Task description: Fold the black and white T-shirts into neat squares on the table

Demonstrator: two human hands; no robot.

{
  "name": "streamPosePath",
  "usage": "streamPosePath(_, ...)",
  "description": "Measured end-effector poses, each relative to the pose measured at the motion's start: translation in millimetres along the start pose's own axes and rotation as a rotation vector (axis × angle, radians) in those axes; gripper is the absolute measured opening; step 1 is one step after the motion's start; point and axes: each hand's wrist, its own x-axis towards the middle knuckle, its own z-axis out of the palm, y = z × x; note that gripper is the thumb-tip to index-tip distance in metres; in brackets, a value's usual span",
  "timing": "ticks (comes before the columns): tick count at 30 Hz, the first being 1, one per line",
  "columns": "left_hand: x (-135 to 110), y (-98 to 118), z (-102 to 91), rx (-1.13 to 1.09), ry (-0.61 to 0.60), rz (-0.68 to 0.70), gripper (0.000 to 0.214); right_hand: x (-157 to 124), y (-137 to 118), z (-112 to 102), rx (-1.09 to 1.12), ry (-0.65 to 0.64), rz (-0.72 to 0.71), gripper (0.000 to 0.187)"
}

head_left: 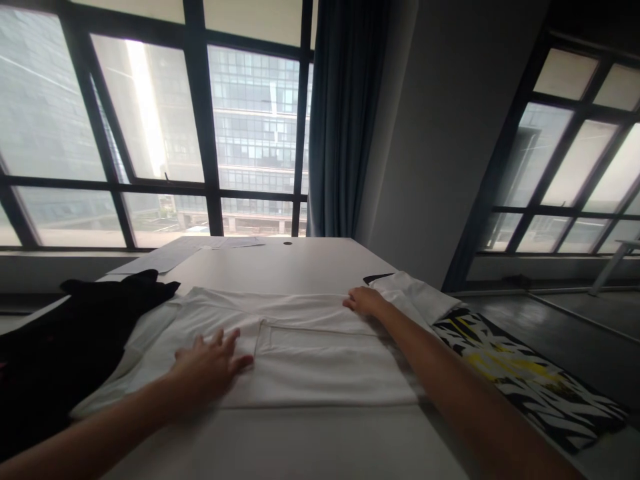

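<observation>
A white garment (310, 347) lies spread flat on a pale table (280, 267), with a folded edge running across its middle. My left hand (210, 363) rests flat on the garment's near left part, fingers stretched out and apart. My right hand (364, 301) reaches to the garment's far right edge; its fingers curl down onto the cloth, and I cannot make out whether they pinch it.
A black garment (65, 333) is heaped at the left of the table. A black, white and yellow patterned cloth (520, 380) lies at the right, with a folded white piece (420, 293) beside it. Papers (165, 257) sit at the far edge under large windows.
</observation>
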Motion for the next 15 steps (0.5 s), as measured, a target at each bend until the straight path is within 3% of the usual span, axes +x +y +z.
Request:
streamPosePath(2,-16.6,-2.4,14.2,0.03,0.021,-0.069,0.086,1.5,0.9,0.3,0.007,-0.018,0.004,0.038)
streamPosePath(5,-14.1,-7.9,17.4,0.018,0.019,-0.087,0.085,3.4,3.5,0.0,0.013,-0.037,0.018,0.036)
streamPosePath(10,30.7,-22.9,1.5,-0.04,-0.036,0.024,0.08,2.9,15.4,-4.7,0.009,-0.066,0.049,0.034)
streamPosePath(15,92.2,-55.9,-18.7,0.025,-0.045,0.233,0.068,-10.6,23.1,-13.2,0.026,-0.12,0.086,0.037)
